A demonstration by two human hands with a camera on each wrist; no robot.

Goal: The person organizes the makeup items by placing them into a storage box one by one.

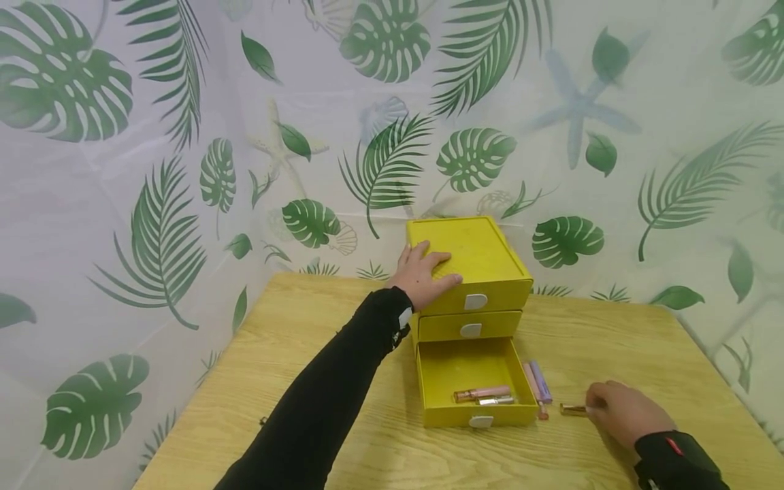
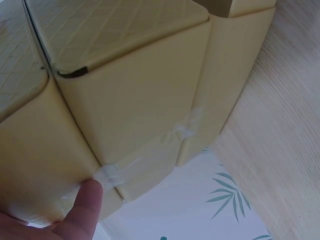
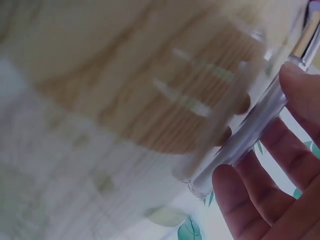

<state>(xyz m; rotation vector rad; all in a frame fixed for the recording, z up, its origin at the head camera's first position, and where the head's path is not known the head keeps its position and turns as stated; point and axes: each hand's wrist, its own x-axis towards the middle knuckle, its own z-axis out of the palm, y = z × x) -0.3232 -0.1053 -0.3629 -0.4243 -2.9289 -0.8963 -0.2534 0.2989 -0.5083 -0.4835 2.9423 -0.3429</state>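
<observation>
A yellow drawer box (image 1: pixel 471 245) stands on the table, its bottom drawer (image 1: pixel 453 416) pulled out and the two upper drawers closed. My left hand (image 1: pixel 422 279) rests on the box's top at the left edge, fingers spread; a fingertip (image 2: pixel 91 192) touches the box in the left wrist view. To the right of the drawer, my right hand (image 1: pixel 627 412) pinches a slim lip gloss tube (image 3: pixel 240 135) between thumb and fingers, its gold end (image 1: pixel 572 410) pointing left. Inside the drawer lie a pink tube (image 1: pixel 493 391) and a silvery tube (image 1: pixel 497 401).
Against the drawer's right side lie a purple tube (image 1: pixel 541 381), a pink tube (image 1: pixel 531 382) and a small reddish piece (image 1: pixel 543 412). The wooden table (image 1: pixel 318 306) meets a leaf-patterned backdrop (image 1: pixel 392 170) behind. A small dark object (image 1: pixel 263 421) sits by the left sleeve.
</observation>
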